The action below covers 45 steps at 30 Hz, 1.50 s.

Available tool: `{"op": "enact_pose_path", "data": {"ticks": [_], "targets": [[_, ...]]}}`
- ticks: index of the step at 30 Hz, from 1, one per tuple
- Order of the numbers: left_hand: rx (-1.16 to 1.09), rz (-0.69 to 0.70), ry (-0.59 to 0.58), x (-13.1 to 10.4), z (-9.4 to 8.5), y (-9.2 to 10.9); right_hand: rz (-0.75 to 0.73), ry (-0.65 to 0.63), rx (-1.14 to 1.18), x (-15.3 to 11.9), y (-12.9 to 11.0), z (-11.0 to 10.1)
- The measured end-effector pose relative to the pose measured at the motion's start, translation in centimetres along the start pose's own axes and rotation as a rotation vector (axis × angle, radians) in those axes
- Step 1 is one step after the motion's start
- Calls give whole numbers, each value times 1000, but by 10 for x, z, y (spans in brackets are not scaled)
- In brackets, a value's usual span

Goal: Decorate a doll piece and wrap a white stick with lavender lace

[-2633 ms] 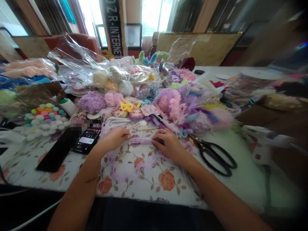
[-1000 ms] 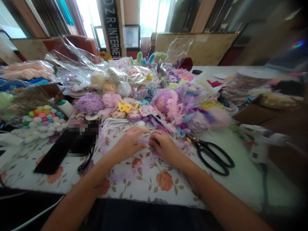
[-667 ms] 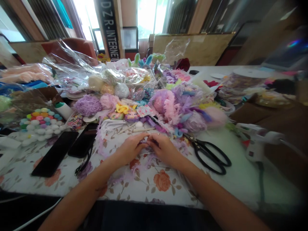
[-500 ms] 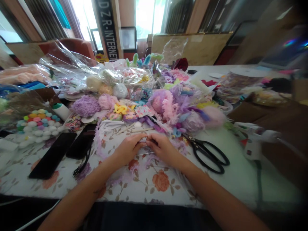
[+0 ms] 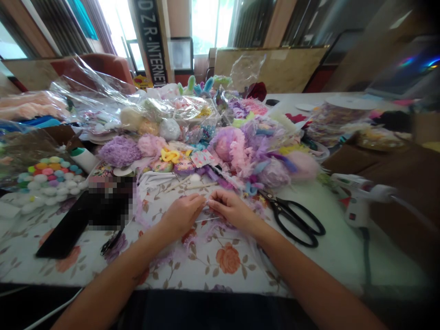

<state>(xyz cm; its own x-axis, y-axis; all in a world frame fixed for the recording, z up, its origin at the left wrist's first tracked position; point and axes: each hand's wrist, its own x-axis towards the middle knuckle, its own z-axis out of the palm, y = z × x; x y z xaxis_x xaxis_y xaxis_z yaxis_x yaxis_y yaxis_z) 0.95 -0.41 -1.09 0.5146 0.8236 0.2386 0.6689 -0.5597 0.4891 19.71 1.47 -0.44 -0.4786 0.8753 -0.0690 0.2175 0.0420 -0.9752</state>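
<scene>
At the frame's centre, my left hand (image 5: 185, 213) and right hand (image 5: 231, 210) pinch fluffy lilac yarn (image 5: 215, 225) between their fingers (image 5: 218, 197), black scissors (image 5: 283, 208) lying centre right.

This looks like a craft workroom: a shaggy purple yarn ball (image 5: 119, 151) lies left of centre, large black-handled scissors (image 5: 277, 204) and a white plastic glue gun (image 5: 357, 208) at right. A tall, bright window (image 5: 208, 25) stands at top centre.

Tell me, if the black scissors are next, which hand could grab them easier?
Probably the right hand: the black scissors lie on that side, close beyond the right forearm. The left hand is farther away, with the right hand in between.
</scene>
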Motion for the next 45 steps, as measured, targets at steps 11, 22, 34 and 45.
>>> {"op": "enact_pose_path", "data": {"ticks": [11, 22, 34, 45], "targets": [[-301, -206, 11, 6, -9, 7, -95, 37, -62, -2, -8, -4], [-267, 21, -156, 4, -11, 3, -417, 257, -924, 31, 0, -14], [-179, -13, 124, 4, -11, 0, -364, 380, -650, 45, -29, 1], [-300, 72, 89, 1, -3, 14, -155, 215, 123, -10, -11, 4]]}}
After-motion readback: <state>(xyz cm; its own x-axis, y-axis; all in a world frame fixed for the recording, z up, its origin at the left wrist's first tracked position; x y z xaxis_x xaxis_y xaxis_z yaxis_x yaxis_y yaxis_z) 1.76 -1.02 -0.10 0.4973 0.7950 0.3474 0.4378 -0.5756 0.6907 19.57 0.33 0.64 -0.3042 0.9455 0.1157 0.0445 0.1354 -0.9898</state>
